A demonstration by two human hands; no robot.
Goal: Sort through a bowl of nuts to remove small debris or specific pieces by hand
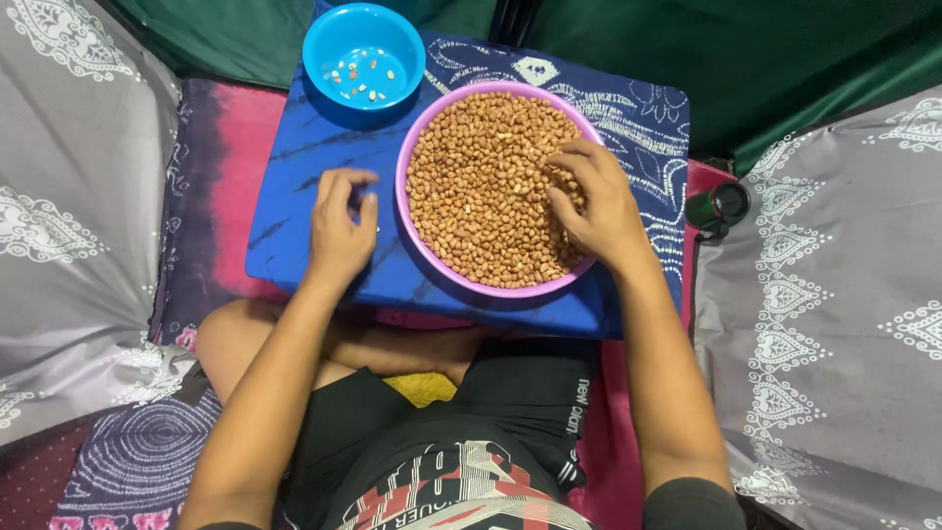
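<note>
A wide purple bowl [432, 265] full of brown peanuts [481, 186] sits on a blue patterned cushion [294, 196] across my lap. My right hand [596, 201] rests inside the bowl on its right side, fingers spread and touching the peanuts. My left hand [340, 226] lies on the cushion just left of the bowl, fingers curled in with the fingertips pinched together; anything between them is too small to make out. A smaller blue bowl [329, 44] at the cushion's far left corner holds several loose peanuts.
Grey patterned cloth [69, 196] flanks both sides, with a pink and purple sheet [231, 147] under the cushion. A dark green bottle [721, 206] lies to the right of the cushion. Green fabric [736, 59] rises behind. My crossed legs sit beneath the cushion.
</note>
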